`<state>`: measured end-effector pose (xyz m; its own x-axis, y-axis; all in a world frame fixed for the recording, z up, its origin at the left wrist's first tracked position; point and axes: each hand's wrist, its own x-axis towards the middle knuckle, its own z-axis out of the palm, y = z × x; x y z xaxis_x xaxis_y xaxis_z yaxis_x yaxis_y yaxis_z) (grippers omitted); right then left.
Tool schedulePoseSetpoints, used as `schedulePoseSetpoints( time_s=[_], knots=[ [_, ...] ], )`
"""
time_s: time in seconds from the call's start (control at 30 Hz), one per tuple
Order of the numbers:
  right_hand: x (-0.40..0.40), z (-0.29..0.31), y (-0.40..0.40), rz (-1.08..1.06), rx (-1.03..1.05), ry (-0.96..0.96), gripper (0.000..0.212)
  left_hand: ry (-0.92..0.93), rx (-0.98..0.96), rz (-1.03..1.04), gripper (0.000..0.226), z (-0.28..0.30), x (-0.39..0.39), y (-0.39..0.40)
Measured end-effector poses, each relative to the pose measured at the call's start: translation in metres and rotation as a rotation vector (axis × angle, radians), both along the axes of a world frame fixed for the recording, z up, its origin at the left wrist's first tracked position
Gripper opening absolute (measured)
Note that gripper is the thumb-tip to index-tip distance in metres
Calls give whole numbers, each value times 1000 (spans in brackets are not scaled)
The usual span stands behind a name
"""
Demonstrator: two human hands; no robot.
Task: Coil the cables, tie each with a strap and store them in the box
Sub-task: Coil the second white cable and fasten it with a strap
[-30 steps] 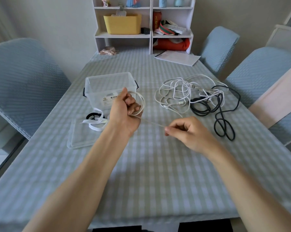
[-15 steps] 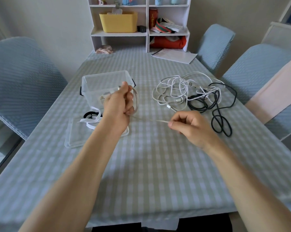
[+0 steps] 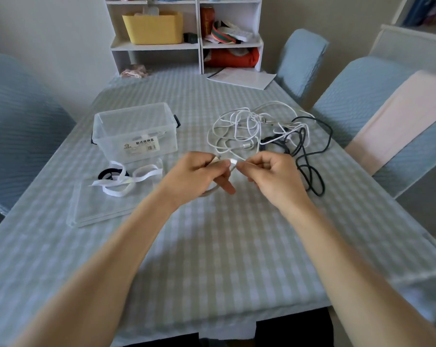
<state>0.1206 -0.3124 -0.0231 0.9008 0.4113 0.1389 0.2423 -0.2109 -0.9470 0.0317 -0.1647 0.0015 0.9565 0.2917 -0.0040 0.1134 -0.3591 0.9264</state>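
Observation:
My left hand (image 3: 195,175) grips a coiled white cable (image 3: 233,163) just above the table's middle; most of the coil is hidden under the palm. My right hand (image 3: 270,176) pinches the cable's white plug end close beside the left fingers. Behind them lies a tangle of white cables (image 3: 247,128) mixed with black cables (image 3: 309,169). The clear plastic box (image 3: 134,131) stands open at the left. White straps (image 3: 126,180) and a black strap (image 3: 106,173) lie on the box's flat clear lid (image 3: 99,209).
Blue covered chairs stand at the left (image 3: 19,136) and right (image 3: 377,101). A white shelf unit (image 3: 186,33) with a yellow bin rises at the table's far end, with papers (image 3: 242,77) in front of it. The table's front edge is near my elbows.
My right hand has moved left and met the left hand, taking up the slack cable end. The left hand has come down and away from the box toward the middle.

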Motion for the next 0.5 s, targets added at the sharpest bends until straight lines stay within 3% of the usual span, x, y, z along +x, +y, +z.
schedulePoseSetpoints(
  time_s=[0.2, 0.4, 0.5],
  knots=[
    [-2, 6, -5, 101, 67, 90, 16, -125, 495, 104, 30, -17, 11, 2],
    [-2, 8, -9, 329, 119, 53, 19, -185, 627, 211, 41, -24, 12, 20],
    [-5, 3, -8, 447, 62, 8, 19, -161, 535, 233, 39, -22, 13, 23]
  ],
)
